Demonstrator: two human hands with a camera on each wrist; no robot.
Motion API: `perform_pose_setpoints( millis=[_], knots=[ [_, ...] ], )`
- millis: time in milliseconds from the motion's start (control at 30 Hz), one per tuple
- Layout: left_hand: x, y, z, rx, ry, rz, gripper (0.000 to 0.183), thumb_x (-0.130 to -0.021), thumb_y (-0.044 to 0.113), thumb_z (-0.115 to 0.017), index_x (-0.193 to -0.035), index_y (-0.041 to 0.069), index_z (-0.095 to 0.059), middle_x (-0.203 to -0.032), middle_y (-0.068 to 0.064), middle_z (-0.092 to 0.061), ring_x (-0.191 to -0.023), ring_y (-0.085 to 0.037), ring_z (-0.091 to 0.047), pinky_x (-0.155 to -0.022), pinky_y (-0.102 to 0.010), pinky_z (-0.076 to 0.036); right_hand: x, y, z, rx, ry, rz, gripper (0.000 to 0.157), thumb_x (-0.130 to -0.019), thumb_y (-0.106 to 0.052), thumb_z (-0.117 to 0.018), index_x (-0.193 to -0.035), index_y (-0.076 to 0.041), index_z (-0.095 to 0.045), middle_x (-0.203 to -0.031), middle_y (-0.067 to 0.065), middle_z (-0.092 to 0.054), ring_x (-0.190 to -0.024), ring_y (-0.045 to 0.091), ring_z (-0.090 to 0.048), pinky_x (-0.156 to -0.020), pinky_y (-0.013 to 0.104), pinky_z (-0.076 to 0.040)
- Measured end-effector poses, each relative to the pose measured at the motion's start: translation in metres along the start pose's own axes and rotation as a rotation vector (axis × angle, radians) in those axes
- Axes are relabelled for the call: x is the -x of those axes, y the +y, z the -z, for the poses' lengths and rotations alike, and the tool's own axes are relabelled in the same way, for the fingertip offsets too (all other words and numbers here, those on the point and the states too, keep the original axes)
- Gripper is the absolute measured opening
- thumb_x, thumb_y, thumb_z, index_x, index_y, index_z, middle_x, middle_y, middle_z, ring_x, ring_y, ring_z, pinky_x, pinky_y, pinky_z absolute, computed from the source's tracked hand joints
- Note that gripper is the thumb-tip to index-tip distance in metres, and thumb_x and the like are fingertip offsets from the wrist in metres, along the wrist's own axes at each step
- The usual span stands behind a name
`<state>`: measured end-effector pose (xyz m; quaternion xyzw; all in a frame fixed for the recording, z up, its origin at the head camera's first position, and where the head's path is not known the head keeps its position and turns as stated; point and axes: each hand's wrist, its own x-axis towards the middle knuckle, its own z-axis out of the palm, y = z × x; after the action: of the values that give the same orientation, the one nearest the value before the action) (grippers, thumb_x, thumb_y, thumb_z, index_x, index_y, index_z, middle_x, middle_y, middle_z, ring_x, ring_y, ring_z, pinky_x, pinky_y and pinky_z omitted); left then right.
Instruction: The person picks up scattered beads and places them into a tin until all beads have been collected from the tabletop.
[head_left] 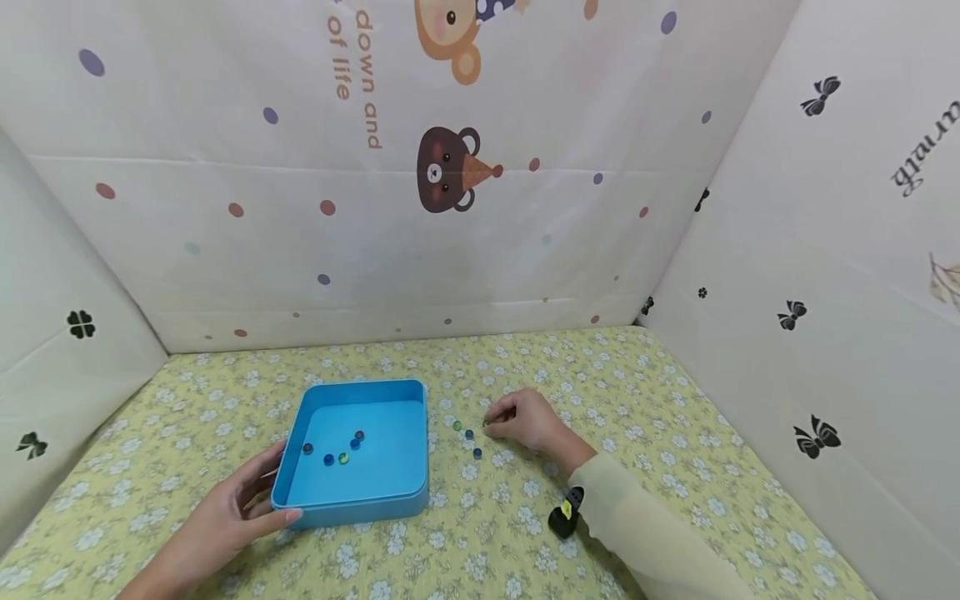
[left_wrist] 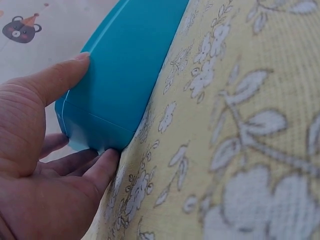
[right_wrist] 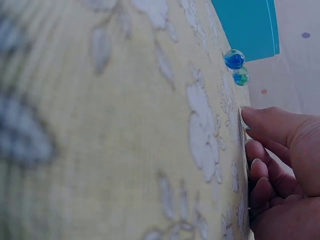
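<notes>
Because the square, round-cornered light-blue tray (head_left: 397, 442) with raised walls would probably slide on the yellow cloth (head_left: 600, 392) printed with white flowers, the left hand (head_left: 225, 515) seems placed to steady it: thumb against the near wall, fingers bent round the corner to the left wall, their tips low beside the cloth, a moderately spread grip that has hold of the tray alone. Its walls likely serve to stop round things rolling off; on its floor lie five small glass-like marbles, two reddish, two blue and one yellow-green marble (head_left: 343, 457). Outside, to the right, a clear green marble (head_left: 457, 426) and two blue ones, the nearer blue marble (head_left: 477, 453) a little apart, lie between the tray and the right hand (head_left: 534, 421). That hand is low over the cloth, thumb and forefinger tips nearly meeting, a posture suited to something tiny; a dark speck shows at the tips, but I cannot tell whether it is a marble or whether they grip it.
</notes>
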<state>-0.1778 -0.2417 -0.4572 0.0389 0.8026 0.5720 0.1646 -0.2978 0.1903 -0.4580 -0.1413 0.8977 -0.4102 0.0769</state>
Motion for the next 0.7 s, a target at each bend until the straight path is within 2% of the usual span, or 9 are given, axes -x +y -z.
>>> perform_pose_setpoints(
  millis=[133, 267, 500, 700],
  knots=[
    [0.0006, 0.0003, 0.0001, -0.012, 0.004, 0.007, 0.107, -0.09, 0.036, -0.079, -0.167, 0.02, -0.006, -0.17, -0.024, -0.014, -0.153, -0.053, -0.021, -0.112, -0.011, -0.055, 0.0007, 0.0008, -0.0006, -0.005, 0.003, 0.02, 0.012, -0.09, -0.018, -0.083, -0.1, -0.012, -0.082, -0.097, 0.001, -0.076, -0.074, 0.011, -0.063, -0.056, 0.022, -0.058],
    [-0.0001, 0.0012, -0.0001, -0.022, 0.005, 0.008, 0.108, -0.09, 0.037, -0.08, -0.167, 0.02, -0.007, -0.17, -0.023, -0.015, -0.153, -0.053, -0.022, -0.114, -0.015, -0.055, 0.0025, 0.0011, -0.0001, -0.034, 0.011, 0.001, 0.012, -0.09, -0.019, -0.083, -0.1, -0.013, -0.083, -0.098, 0.001, -0.076, -0.074, 0.011, -0.064, -0.057, 0.023, -0.059],
    [-0.0007, 0.0017, 0.0002, -0.038, 0.006, 0.002, 0.105, -0.091, 0.036, -0.079, -0.167, 0.02, -0.008, -0.169, -0.023, -0.016, -0.153, -0.052, -0.023, -0.112, -0.01, -0.053, 0.0064, 0.0023, -0.0002, -0.119, 0.02, -0.02, 0.019, -0.092, -0.023, -0.08, -0.107, -0.011, -0.08, -0.103, 0.004, -0.073, -0.083, 0.014, -0.064, -0.064, 0.026, -0.062],
    [0.0001, 0.0014, 0.0002, -0.052, 0.015, 0.005, 0.105, -0.091, 0.036, -0.079, -0.167, 0.02, -0.009, -0.169, -0.024, -0.017, -0.153, -0.053, -0.023, -0.116, -0.017, -0.055, 0.0097, -0.0003, -0.0074, -0.2, 0.064, 0.005, 0.023, -0.092, -0.026, -0.08, -0.11, -0.011, -0.08, -0.105, 0.004, -0.075, -0.087, 0.013, -0.068, -0.069, 0.024, -0.068]
  ],
)
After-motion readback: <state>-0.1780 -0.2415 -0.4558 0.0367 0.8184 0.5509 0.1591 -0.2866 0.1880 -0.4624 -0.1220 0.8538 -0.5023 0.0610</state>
